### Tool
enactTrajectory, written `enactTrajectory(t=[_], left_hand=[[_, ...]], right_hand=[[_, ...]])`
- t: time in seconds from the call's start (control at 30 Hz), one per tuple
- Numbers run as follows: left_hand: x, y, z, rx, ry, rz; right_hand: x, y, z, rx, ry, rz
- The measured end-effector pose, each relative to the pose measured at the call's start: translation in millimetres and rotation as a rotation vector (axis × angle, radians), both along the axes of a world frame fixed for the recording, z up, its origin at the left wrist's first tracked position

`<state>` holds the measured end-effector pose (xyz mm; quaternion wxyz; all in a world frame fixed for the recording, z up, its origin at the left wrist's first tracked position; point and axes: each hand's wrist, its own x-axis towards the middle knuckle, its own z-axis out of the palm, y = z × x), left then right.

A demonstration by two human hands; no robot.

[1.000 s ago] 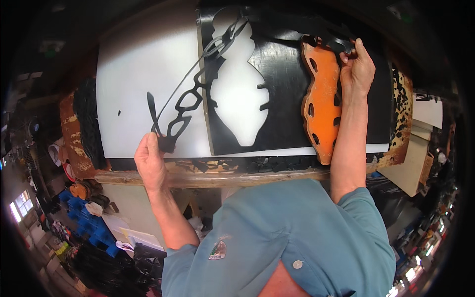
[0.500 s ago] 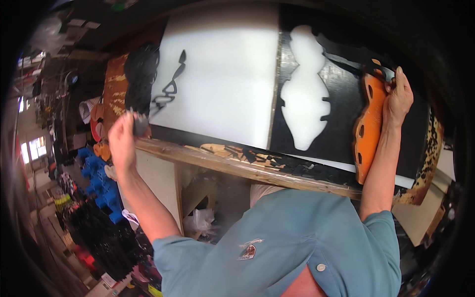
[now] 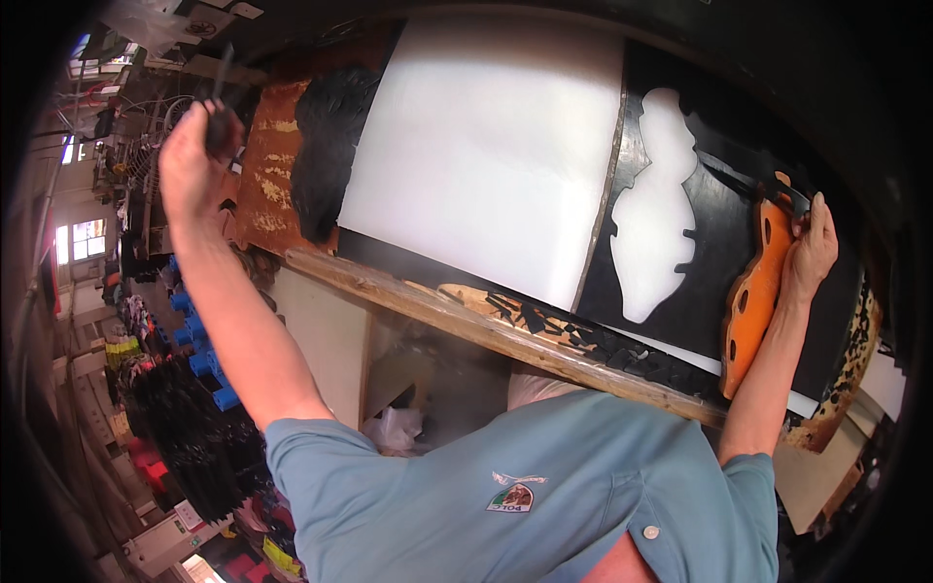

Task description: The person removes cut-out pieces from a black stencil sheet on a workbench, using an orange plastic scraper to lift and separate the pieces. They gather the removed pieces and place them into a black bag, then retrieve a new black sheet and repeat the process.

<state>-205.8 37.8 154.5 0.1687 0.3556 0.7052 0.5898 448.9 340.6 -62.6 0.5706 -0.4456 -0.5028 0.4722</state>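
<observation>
My left hand (image 3: pixel 190 160) is raised at the far left, its fingers closed on a dark, thin piece (image 3: pixel 224 126) that is blurred by motion. My right hand (image 3: pixel 812 257) grips the upper end of an orange wavy-edged cutting die (image 3: pixel 756 301) with oval slots, tilted up on its edge at the right. Beside the die, a white cut-out shape (image 3: pixel 649 219) with a wavy outline lies on a black sheet (image 3: pixel 714 233). A large white sheet (image 3: pixel 486 146) covers the middle of the table.
Stacked black pieces (image 3: pixel 335 146) lie on a worn brown surface (image 3: pixel 272 165) left of the white sheet. Black scraps (image 3: pixel 622 352) run along the wooden front edge (image 3: pixel 408 311). Blue objects (image 3: pixel 199 355) and dark hanging pieces (image 3: pixel 199 437) are beyond the table at left.
My left hand has moved up and farther left, away from the black stack, taking the dark piece off the white sheet. My right hand still grips the orange die; the view has shifted.
</observation>
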Motion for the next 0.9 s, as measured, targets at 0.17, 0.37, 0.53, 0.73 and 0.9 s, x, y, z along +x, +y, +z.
enactTrajectory(t=[0.17, 0.37, 0.53, 0.73, 0.9], left_hand=[[-11.5, -64.0, -141.3, -0.435, -0.183, 0.363], [-43.8, -105.9, -197.6, -0.689, 0.111, 0.531], [-6.8, -76.1, -187.6, -0.501, 0.539, 0.522], [182.9, 41.1, -169.7, -0.043, 0.201, 0.003], [341.6, 91.8, -154.4, 0.036, 0.458, -0.45]], right_hand=[[0.4, 1.0, 0.7, 0.002, -0.061, -0.004], [-13.9, -4.0, 7.6, -0.007, 0.015, -0.043], [-24.6, -34.0, 30.2, 0.122, -0.212, -0.035], [-93.0, -129.1, 48.0, 0.856, -0.534, 0.525], [-44.8, -149.6, 61.0, 0.67, -0.898, 0.391]])
